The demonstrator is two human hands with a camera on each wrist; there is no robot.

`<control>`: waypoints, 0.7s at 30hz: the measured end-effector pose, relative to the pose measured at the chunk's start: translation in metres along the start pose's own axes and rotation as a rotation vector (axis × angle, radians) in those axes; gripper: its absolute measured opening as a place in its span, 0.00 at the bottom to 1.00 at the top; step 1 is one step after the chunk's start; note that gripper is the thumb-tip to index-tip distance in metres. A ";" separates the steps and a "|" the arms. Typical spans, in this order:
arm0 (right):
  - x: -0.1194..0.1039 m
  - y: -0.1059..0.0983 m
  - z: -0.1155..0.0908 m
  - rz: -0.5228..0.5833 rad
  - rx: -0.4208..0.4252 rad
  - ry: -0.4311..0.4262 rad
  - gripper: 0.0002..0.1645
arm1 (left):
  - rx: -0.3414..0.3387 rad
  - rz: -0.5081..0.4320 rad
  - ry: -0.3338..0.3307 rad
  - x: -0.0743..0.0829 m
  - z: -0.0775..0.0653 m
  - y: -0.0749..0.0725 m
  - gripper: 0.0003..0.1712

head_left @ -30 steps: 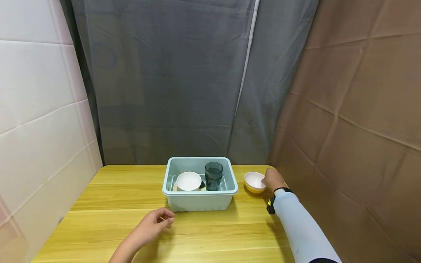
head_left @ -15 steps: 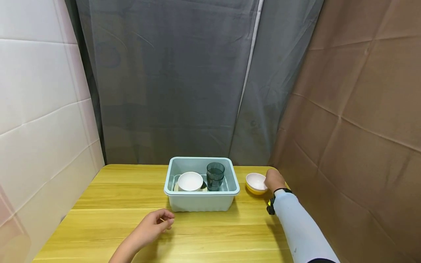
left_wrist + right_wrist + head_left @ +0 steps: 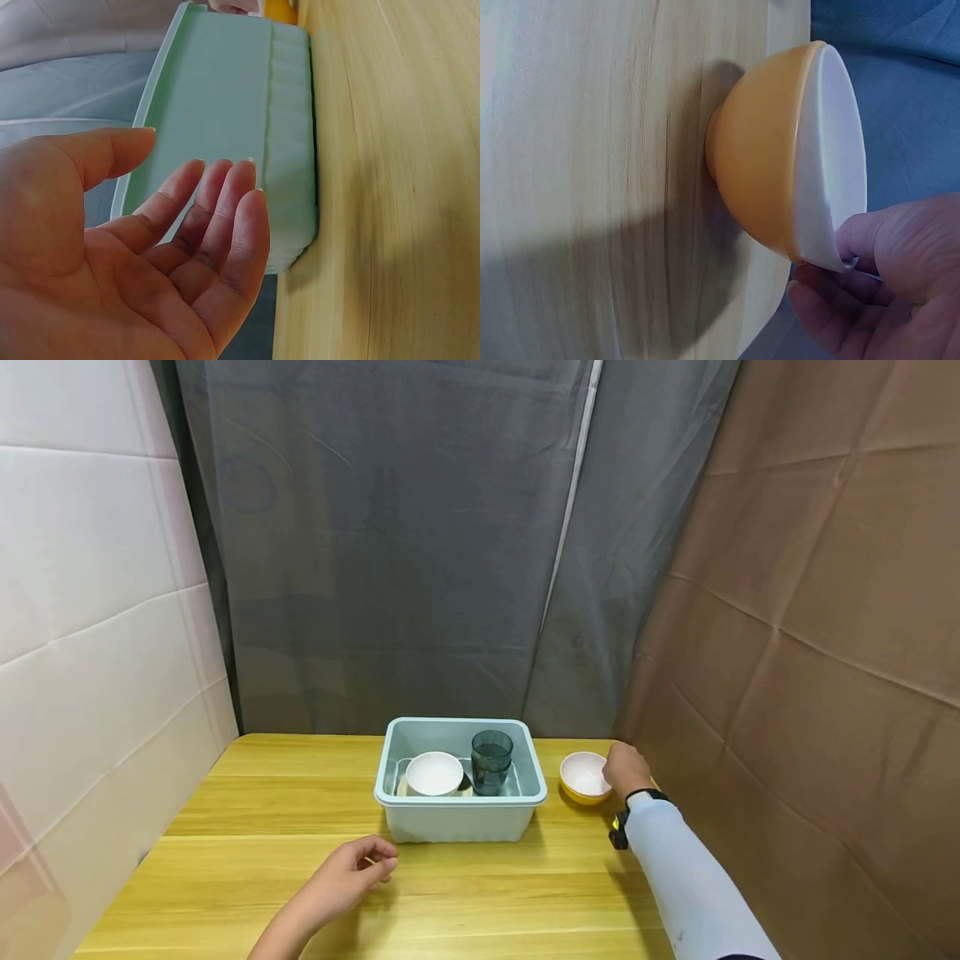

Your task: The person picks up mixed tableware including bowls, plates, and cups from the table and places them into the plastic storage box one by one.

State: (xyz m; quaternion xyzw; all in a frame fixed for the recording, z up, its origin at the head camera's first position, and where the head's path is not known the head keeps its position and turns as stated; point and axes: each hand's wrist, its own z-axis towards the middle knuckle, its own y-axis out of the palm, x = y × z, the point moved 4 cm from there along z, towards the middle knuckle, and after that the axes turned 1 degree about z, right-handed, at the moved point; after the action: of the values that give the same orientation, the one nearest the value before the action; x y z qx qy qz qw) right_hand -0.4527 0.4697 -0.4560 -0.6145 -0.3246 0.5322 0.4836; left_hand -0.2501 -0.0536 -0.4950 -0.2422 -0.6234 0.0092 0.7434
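Observation:
A white bowl (image 3: pixel 810 165) sits nested inside a yellow bowl (image 3: pixel 757 150), its rim standing above the yellow one. My right hand (image 3: pixel 627 768) pinches the white bowl's near rim, thumb inside and fingers outside, as the right wrist view shows. The pair stands upright on the table to the right of a pale green tub (image 3: pixel 461 820). In front of that tub hovers my left hand (image 3: pixel 348 875), with loosely bent fingers (image 3: pixel 238 225) and nothing in it. Inside the tub are another white bowl (image 3: pixel 434 774) and dark, see-through stacked cups (image 3: pixel 491 762).
The wooden table (image 3: pixel 247 827) backs onto a grey curtain (image 3: pixel 390 568). White cloth (image 3: pixel 97 610) hangs on the left and brown cloth (image 3: pixel 817 635) on the right, close to my right arm. Something flat and pale lies under the tub's white bowl, partly hidden.
The head view has shifted slightly. My right hand keeps its pinch on the white bowl, whose rim sits very slightly higher than half a second ago. The left hand stays still.

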 end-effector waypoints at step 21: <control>-0.008 -0.027 -0.013 0.167 -0.013 -0.040 0.19 | 0.008 -0.008 -0.005 0.000 -0.003 -0.007 0.14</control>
State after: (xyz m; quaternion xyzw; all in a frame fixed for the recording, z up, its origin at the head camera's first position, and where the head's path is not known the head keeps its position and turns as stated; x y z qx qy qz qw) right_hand -0.4392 0.4680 -0.4278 -0.6320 -0.2852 0.5806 0.4269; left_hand -0.2491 -0.0605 -0.4925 -0.2366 -0.6263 0.0092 0.7427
